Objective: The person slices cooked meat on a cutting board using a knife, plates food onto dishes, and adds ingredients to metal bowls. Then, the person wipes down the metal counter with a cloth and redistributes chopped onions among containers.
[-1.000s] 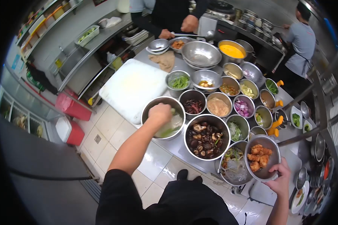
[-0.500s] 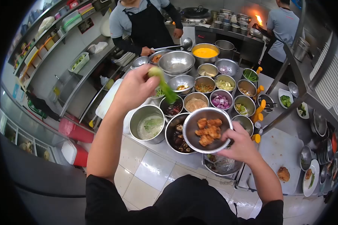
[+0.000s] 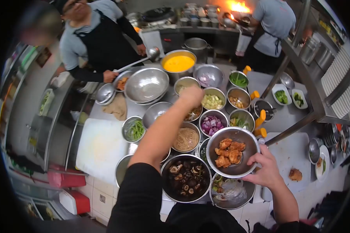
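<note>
Your right hand (image 3: pixel 266 167) grips the rim of the steel bowl (image 3: pixel 215 144), fingers part-curled, with fried pieces (image 3: pixel 230 153) inside; it is tilted toward you, above the noodle bowl (image 3: pixel 244 199) and right of the mushrooms (image 3: pixel 186 176). Half a second ago your left hand (image 3: pixel 192 97) held up a green stalk by the pot at left; now it reaches across by the cucumber bowl (image 3: pixel 221 96), fingers bent out of sight, so I can't tell whether it holds anything. Beyond, a co-worker grips a ladle (image 3: pixel 153 53). Flames (image 3: pixel 239 6) look bigger than before. The red marking (image 3: pixel 167 40) is too small to read.
</note>
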Tool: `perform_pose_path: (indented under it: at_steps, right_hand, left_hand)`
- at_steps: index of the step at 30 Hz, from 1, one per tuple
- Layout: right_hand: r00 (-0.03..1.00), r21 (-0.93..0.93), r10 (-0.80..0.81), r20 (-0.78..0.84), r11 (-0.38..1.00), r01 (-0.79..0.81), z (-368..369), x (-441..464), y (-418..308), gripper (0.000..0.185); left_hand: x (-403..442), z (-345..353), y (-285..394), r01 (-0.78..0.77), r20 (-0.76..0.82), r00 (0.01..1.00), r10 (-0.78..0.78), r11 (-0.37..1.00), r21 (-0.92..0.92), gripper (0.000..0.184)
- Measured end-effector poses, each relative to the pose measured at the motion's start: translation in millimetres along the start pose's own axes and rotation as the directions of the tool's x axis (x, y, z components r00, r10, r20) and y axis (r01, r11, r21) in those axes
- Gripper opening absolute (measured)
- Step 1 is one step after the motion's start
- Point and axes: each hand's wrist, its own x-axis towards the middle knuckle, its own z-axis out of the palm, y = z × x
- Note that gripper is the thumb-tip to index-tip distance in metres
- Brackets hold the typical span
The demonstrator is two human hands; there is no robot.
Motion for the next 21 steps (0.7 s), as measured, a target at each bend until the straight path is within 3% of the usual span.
perform_pose_path:
  at_steps: [2, 4, 6, 9, 11, 14, 19, 21]
  right_hand:
    - [0.996, -0.022, 0.031, -0.079, 0.999, -0.033, 2, -1, -3, 0.044]
    - [0.989, -0.030, 0.032, -0.143, 0.999, -0.037, 4, 3, -4, 0.044]
    - [0.980, -0.094, -0.023, -0.199, 0.996, 0.005, 9, 10, -1, 0.044]
    - [0.977, -0.160, -0.023, -0.212, 0.987, -0.011, 15, 16, 3, 0.044]
    - [0.968, -0.110, 0.060, -0.242, 0.990, -0.089, 8, 10, 5, 0.043]
    - [0.940, -0.168, 0.120, -0.321, 0.969, -0.181, -7, -1, -1, 0.042]
    - [0.836, -0.020, 0.214, -0.504, 0.966, -0.259, -17, -12, -1, 0.042]
    - [0.858, -0.007, 0.213, -0.467, 0.970, -0.244, -15, -11, 3, 0.042]
  left_hand:
    - [-17, -29, -22, -0.122, -0.214, 0.969, 0.121, 0.992, 0.010, 0.020]
    - [-16, -40, -54, -0.113, -0.286, 0.952, 0.112, 0.994, 0.013, 0.019]
    - [-7, -49, -69, 0.047, -0.163, 0.986, -0.026, 0.992, 0.121, 0.020]
    - [10, -24, -82, 0.068, -0.207, 0.978, -0.004, 0.951, 0.300, 0.022]
    - [6, -13, -86, 0.116, -0.270, 0.963, -0.011, 0.918, 0.378, 0.021]
    - [-2, -16, -93, 0.097, -0.286, 0.958, 0.001, 0.939, 0.329, 0.021]
    - [-2, -12, -85, 0.025, -0.159, 0.987, -0.005, 0.991, 0.128, 0.023]
    - [1, -7, -93, 0.055, -0.130, 0.990, -0.049, 0.997, 0.044, 0.024]
